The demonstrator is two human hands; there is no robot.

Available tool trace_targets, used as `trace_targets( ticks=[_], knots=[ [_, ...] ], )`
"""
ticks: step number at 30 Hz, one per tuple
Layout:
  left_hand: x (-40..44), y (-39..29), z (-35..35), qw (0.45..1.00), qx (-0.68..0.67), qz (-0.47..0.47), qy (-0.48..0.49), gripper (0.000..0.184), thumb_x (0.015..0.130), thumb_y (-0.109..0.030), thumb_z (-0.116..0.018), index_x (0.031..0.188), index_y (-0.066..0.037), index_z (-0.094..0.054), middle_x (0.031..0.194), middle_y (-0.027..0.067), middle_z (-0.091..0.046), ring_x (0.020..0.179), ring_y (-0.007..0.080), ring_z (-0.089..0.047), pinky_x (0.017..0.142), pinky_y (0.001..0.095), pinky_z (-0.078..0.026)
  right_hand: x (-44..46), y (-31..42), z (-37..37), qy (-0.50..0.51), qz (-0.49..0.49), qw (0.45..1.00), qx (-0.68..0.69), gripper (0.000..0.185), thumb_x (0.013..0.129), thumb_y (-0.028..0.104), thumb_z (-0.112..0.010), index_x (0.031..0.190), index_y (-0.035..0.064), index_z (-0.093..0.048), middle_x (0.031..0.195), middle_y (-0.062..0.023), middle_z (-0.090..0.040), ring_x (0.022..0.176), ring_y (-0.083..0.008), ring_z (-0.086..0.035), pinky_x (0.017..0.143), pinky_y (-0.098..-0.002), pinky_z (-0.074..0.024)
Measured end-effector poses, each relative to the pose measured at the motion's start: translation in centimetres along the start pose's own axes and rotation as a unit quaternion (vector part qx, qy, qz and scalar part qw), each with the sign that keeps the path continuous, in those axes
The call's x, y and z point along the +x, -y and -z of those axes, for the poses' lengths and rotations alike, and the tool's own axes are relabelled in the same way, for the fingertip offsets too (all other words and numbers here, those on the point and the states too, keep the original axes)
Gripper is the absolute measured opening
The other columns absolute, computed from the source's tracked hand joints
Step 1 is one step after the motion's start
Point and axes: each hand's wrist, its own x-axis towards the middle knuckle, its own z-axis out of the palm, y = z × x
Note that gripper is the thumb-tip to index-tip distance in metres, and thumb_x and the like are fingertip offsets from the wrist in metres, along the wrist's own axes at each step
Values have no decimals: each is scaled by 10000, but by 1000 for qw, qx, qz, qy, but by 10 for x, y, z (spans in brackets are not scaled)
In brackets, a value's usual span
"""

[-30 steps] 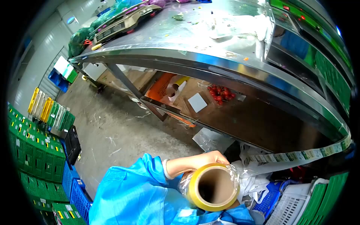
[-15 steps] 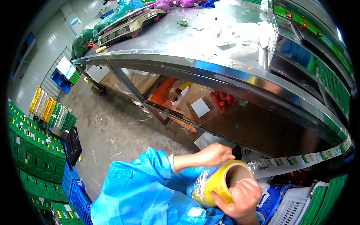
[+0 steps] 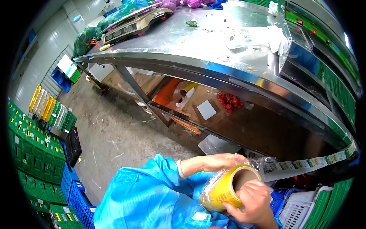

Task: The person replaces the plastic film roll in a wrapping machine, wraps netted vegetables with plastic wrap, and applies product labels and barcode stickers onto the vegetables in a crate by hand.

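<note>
A yellow roll of cling film (image 3: 219,192) with a hollow cardboard core is tilted in front of my blue sleeves. My right hand (image 3: 253,202) grips its open end, the thumb on the yellow outside and the fingers in the core. My left hand (image 3: 221,162) is at the roll's upper side, fingers closed on the clear film. Its fingertips are partly hidden behind the film and the roll's rim. Loose, crumpled film (image 3: 263,164) sticks out past the roll on the right.
A steel table (image 3: 164,47) carries a scale (image 3: 137,26) and a plastic bag (image 3: 244,37). Its lower shelf holds red tomatoes (image 3: 230,101) and an orange basket (image 3: 167,91). A label strip (image 3: 305,163) hangs at right. Green crates (image 3: 38,152) are stacked left; a white basket (image 3: 305,208) stands right.
The roll and my right hand have shifted slightly right. My left hand has moved along the roll's upper side toward its open end, and the film beyond the rim looks more bunched.
</note>
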Motion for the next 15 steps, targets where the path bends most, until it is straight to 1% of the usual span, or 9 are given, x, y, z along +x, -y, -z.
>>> trace_targets(
  ticks=[1,3,6,7,9,10,13,14,15],
  knots=[
    [0,0,-9,999,-35,-9,9,501,923,-390,-664,1235,-14,-551,1180,40,-587,1110,127,-527,993,290,-413,0,-1,1,8,-9,1000,4,341,614,203,-822,604,49,-518,565,-92,-549,513,-272,-579,574,-368,-483],
    [4,6,-4,997,-72,-14,19,375,930,-364,-668,1084,-33,-579,1014,-2,-574,978,88,-517,897,262,-425,-2,0,4,23,-26,999,7,339,613,205,-822,609,48,-521,563,-91,-553,515,-271,-584,579,-369,-489],
    [9,4,-13,997,-69,-30,-10,285,959,-336,-647,1014,-62,-588,903,-35,-561,871,48,-519,786,240,-448,-7,4,5,55,-113,991,-46,383,638,281,-849,671,50,-545,591,-111,-597,542,-289,-614,586,-381,-496],
    [15,10,-14,998,-20,-9,-56,232,973,-287,-621,990,-57,-590,913,-35,-574,861,53,-520,772,247,-450,-11,6,5,71,-147,984,-69,395,643,299,-855,684,51,-550,600,-117,-607,548,-294,-621,587,-384,-496],
    [24,17,-17,986,108,-77,-105,193,972,-238,-601,946,-47,-587,932,-40,-582,867,65,-522,749,257,-451,-11,8,6,73,-163,977,-117,398,660,317,-853,713,41,-571,654,-139,-645,576,-309,-647,597,-395,-508],
    [25,11,-23,980,124,-103,-119,181,928,-210,-623,940,-32,-591,853,16,-597,821,82,-527,687,273,-457,-16,7,3,59,-161,980,-97,378,660,299,-850,718,41,-580,658,-141,-647,579,-311,-646,599,-395,-507],
    [16,11,-22,917,356,-64,-167,184,880,-183,-632,960,-21,-594,789,147,-633,758,212,-631,656,362,-493,-25,9,8,51,-169,983,-51,330,660,254,-841,744,34,-610,666,-139,-651,596,-310,-644,626,-381,-510],
    [12,19,-25,845,446,-149,-255,157,816,-98,-603,876,10,-505,763,258,-561,750,405,-621,650,483,-474,-26,12,12,54,-173,983,-35,316,659,240,-838,755,31,-621,668,-137,-652,603,-308,-643,638,-373,-511],
    [1,25,-18,808,511,-120,-267,154,792,-83,-601,893,9,-532,840,274,-604,855,481,-585,700,521,-482,-27,17,18,50,-167,982,-67,307,660,226,-831,765,23,-626,683,-138,-656,612,-306,-641,648,-364,-512]
  ],
)
